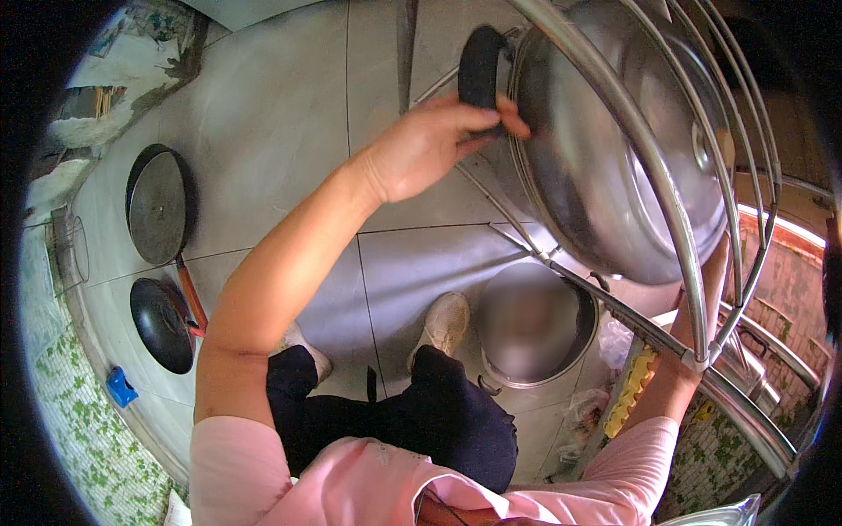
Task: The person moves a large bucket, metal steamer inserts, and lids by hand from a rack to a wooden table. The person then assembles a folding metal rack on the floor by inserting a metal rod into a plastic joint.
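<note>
- In the head view, the left fingers (512, 117) are closed, with the thumb brought across to meet them, around the lower end of a black handle (479, 66).
- That handle sits on the rim of a large steel pot (579, 162), which is tipped on its side just to the right of the left fingers.
- The right hand (719, 245) is at the pot's far side, behind the tubes of a metal rack (745, 421); its fingers are too hidden to tell how far open they are or what they grip.
- The rack's curved bars cross in front of the pot, to the right of the left fingers.
- Below the left fingers, on the tiled floor (263, 114), stands a second pot (587, 324), its middle blurred.
- Well to the left of the left fingers and lower, a grey pan (158, 210) and a black wok (160, 329) lie near each other, with a small blue thing (121, 387) beyond.
- Below the right hand are a clear plastic bag (616, 340) and a yellow tray (630, 393).
</note>
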`<state>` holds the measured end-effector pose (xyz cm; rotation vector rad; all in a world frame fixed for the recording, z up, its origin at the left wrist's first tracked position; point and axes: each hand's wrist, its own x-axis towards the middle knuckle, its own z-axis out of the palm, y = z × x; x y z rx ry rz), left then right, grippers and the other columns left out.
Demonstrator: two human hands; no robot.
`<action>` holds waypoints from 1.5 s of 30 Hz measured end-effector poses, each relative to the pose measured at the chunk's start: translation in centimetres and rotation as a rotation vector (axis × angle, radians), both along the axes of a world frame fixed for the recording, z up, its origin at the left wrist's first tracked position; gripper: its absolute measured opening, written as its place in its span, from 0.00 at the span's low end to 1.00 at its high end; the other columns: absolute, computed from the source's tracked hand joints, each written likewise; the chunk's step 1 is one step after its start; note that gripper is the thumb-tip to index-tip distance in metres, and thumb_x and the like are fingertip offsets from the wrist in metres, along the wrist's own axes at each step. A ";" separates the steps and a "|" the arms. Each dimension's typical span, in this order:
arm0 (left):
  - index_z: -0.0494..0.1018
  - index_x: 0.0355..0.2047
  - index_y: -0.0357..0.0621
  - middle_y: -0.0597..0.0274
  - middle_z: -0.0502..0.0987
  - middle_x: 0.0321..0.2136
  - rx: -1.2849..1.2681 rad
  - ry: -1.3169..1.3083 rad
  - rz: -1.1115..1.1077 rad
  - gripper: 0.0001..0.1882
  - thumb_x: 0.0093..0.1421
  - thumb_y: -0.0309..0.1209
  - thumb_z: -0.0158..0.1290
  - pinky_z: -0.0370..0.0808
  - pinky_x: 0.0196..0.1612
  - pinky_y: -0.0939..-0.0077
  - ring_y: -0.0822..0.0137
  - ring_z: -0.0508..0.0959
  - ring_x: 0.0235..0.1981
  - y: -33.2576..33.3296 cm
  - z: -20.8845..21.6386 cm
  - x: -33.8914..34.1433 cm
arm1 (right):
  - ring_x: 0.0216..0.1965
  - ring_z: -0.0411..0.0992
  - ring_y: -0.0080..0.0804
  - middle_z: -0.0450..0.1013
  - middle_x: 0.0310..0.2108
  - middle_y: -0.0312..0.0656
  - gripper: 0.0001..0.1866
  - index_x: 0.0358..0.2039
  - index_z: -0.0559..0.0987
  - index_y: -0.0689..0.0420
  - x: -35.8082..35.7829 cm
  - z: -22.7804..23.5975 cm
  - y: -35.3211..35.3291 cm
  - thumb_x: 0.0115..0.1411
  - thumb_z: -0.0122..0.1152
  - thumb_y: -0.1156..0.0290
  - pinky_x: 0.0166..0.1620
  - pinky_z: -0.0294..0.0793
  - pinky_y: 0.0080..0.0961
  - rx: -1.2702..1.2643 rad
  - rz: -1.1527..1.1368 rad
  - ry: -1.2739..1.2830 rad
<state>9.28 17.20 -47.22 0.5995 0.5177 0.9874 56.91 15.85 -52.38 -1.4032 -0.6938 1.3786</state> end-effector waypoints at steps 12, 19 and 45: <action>0.65 0.45 0.36 0.49 0.71 0.44 -0.070 0.220 -0.321 0.19 0.55 0.32 0.48 0.57 0.56 0.67 0.59 0.67 0.50 -7.7 2.7 -3.7 | 0.31 0.71 0.22 0.74 0.34 0.40 0.25 0.45 0.72 0.62 -2.1 0.1 -1.1 0.59 0.47 0.53 0.32 0.70 0.16 -0.078 0.104 0.015; 0.68 0.43 0.38 0.56 0.72 0.44 -0.189 0.245 -0.304 0.17 0.54 0.30 0.50 0.58 0.54 0.71 0.64 0.67 0.50 -12.1 4.0 -7.2 | 0.31 0.71 0.22 0.74 0.34 0.40 0.25 0.45 0.71 0.62 -3.4 -0.5 1.1 0.59 0.46 0.52 0.33 0.71 0.16 -0.110 0.156 0.016; 0.67 0.27 0.39 0.60 0.71 0.25 -0.381 0.450 0.015 0.11 0.55 0.35 0.47 0.65 0.39 0.72 0.65 0.72 0.30 -17.7 -1.7 -16.7 | 0.41 0.70 0.30 0.70 0.42 0.43 0.19 0.50 0.66 0.60 -15.8 8.0 -20.0 0.63 0.43 0.62 0.44 0.70 0.28 -0.658 0.568 -0.010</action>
